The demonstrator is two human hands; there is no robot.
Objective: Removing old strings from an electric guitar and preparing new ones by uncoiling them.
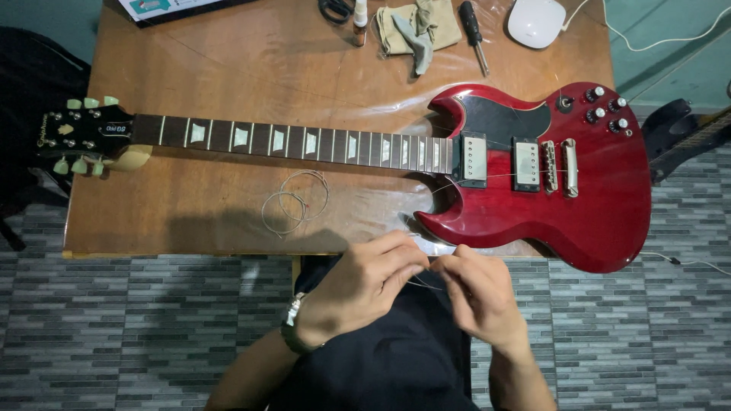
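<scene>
Evidently a restringing step: left hand [365, 285] and right hand [480, 297] each pinch a thin guitar string [423, 284] in a narrow grip, just below the table [228, 68] edge, near the red guitar [533, 183]. Next calls for steady tension.

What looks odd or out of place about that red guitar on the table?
The red electric guitar has almost no strings: the fretboard looks bare, and coiled strings lie loose on the wooden table. Both hands, left hand and right hand, pinch a thin wire between them.
</scene>
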